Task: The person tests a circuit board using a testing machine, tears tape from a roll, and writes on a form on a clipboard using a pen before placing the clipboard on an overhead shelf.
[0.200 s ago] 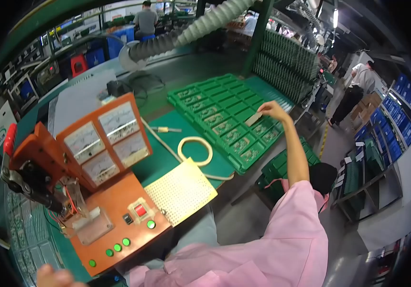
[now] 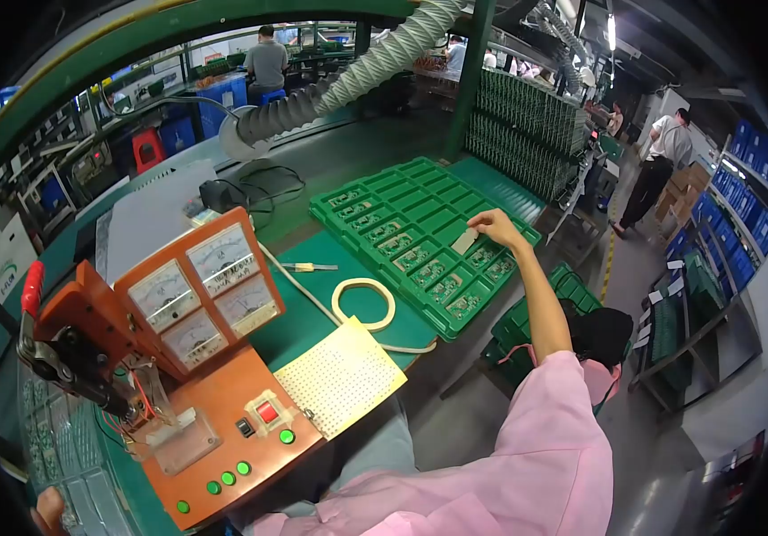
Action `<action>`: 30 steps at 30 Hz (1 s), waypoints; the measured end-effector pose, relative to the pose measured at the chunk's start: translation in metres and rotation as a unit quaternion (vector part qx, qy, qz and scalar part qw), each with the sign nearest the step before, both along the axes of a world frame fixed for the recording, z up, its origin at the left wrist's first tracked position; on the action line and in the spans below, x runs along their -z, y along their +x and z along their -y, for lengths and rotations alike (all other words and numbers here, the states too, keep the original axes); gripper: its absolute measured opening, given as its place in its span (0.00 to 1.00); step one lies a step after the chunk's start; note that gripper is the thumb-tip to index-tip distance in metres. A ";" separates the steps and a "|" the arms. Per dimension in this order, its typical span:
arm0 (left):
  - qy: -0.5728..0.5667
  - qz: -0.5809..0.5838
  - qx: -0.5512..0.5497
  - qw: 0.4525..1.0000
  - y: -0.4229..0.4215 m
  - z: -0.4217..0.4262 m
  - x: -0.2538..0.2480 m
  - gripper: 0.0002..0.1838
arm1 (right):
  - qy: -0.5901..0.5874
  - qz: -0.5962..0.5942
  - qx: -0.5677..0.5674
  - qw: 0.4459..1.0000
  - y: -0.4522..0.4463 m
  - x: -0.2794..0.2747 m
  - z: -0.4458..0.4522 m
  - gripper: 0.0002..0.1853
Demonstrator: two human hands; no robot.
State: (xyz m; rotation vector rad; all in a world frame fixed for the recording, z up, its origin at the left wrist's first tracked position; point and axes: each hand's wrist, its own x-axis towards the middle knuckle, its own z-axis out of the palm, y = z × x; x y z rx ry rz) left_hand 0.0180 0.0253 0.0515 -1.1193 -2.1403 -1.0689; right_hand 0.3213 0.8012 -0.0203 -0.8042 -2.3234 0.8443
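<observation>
My right hand pinches a small pale flat board over a compartment of the green tray. Circuit boards sit in several of the tray's compartments, and others hold nothing. At the lower left edge, only part of my left hand shows, near a clear tray; its fingers are too cut off to read. Between my hands stands the orange test fixture with its dial meters, a red-handled clamp and green buttons.
A yellow perforated sheet, a tape ring and a cable lie beside the fixture. A ribbed hose hangs above. Green crates stand right of the tray. One person stands in the aisle; another sits behind.
My right hand has shifted slightly left and down in view with the pale board. My left hand has moved left, toward the frame's edge. The whole view has shifted a little.
</observation>
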 end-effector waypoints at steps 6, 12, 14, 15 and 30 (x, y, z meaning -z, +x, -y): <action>0.145 -0.089 -0.131 0.977 0.034 -0.044 -0.029 0.19 | 0.182 0.213 0.181 0.943 -0.017 0.007 0.051 0.18; 0.049 0.089 -0.315 0.944 0.027 0.040 -0.032 0.21 | 0.169 0.254 0.149 0.941 -0.021 0.021 0.036 0.22; 0.043 0.128 -0.294 0.946 0.000 0.079 -0.028 0.19 | 0.197 0.302 0.178 0.915 -0.018 0.027 0.020 0.21; 0.017 0.139 -0.305 0.942 -0.011 0.093 -0.028 0.18 | 0.215 0.275 0.175 0.920 -0.016 0.027 0.026 0.20; -0.366 0.049 -0.075 0.926 -0.307 0.160 0.042 0.25 | 0.115 -0.002 0.070 0.991 -0.044 -0.030 0.245 0.16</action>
